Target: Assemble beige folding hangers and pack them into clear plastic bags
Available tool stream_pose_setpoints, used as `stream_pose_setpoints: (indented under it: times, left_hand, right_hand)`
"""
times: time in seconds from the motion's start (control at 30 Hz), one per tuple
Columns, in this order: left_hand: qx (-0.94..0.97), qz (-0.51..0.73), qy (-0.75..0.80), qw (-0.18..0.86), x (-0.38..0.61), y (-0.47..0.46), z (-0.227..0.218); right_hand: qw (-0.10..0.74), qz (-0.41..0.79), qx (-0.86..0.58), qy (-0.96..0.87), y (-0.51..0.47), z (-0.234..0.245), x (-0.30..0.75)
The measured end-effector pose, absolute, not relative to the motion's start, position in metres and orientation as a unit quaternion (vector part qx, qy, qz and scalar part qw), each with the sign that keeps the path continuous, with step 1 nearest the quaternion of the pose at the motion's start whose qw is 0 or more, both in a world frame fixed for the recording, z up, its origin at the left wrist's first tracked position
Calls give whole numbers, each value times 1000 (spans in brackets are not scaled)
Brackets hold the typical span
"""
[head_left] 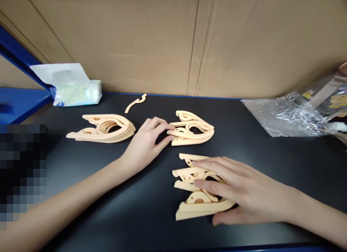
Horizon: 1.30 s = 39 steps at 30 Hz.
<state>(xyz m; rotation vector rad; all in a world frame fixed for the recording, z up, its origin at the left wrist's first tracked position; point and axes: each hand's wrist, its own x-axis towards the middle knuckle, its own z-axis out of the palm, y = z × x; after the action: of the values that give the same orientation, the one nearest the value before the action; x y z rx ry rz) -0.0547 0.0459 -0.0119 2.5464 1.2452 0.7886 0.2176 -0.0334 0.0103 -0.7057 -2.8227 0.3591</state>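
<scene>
Three stacks of flat beige plastic curved pieces lie on a black table. My left hand reaches to the middle stack; its fingertips pinch the left tips of those pieces. My right hand lies over the near stack, fingers curled on top and thumb under the lowest piece. The third stack rests untouched at the left. A single small curved hook piece lies behind it near the back wall.
A cardboard wall closes the back of the table. A pack of tissues sits at the back left beside a blue frame. Crumpled clear plastic bags lie at the right.
</scene>
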Motion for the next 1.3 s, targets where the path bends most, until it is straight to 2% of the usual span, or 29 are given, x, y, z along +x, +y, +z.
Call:
stream_pose_setpoints:
  times: [0.1,0.4,0.67,0.77,0.9,1.03,1.1,1.23,1.3]
  left_hand:
    - [860,265,424,103,-55,48,-13]
    - [832,285,442,178,-53,47,-12]
    - [829,307,436,168,-50,40,-4]
    - [830,317,431,155,-51,38,-3]
    - [835,339,410,143,-51,34,0]
    - [867,356,330,113,-48,24,10]
    - [887,355,282,88,-44,16,17]
    - [906,343,232,83,-37,-3,30]
    - [904,331,242,124,-35,-11,33]
  right_hand:
    - [115,125,-245,-955,-37,9,215]
    - [242,127,-299,-914,-32,9,213]
    - [157,128,-346,-916,-27,9,205]
    - [158,111,-341,-920,-28,9,204]
    - [242,60,-308,-918,-25,16,210]
    - [365,-3,-400,-841,-17,28,222]
    - [380,72,-458,-800,-13,34,226]
    - [285,379,-487,-733,-13,43,229]
    - [267,446,-498,-694,-15,46,233]
